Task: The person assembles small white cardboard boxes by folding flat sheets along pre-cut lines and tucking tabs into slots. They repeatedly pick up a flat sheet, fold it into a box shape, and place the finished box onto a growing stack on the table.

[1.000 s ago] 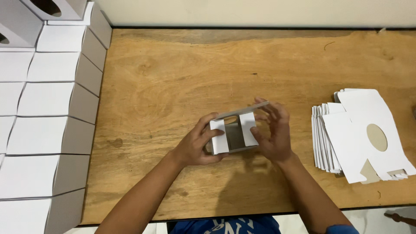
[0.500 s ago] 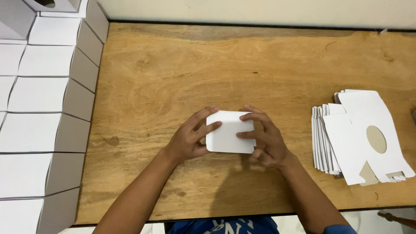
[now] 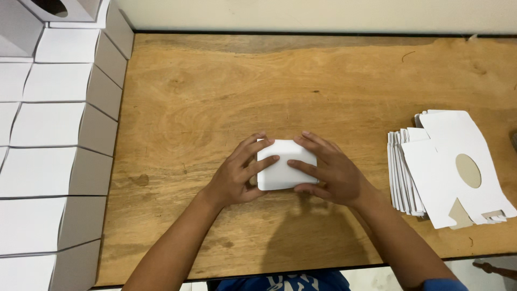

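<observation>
A wooden table (image 3: 323, 81) spread beneath the grip. Well left of it, assembled white boxes (image 3: 48, 134) sat in rows. Well right lay a stack of flat white box blanks (image 3: 441, 167). Both hands clasped a small white box (image 3: 283, 167) between them near the table's front edge, the left hand (image 3: 237, 175) and right hand (image 3: 328, 172) pressing spread fingers onto its top and sides.

Closed white box (image 3: 283, 171), flat on table
</observation>
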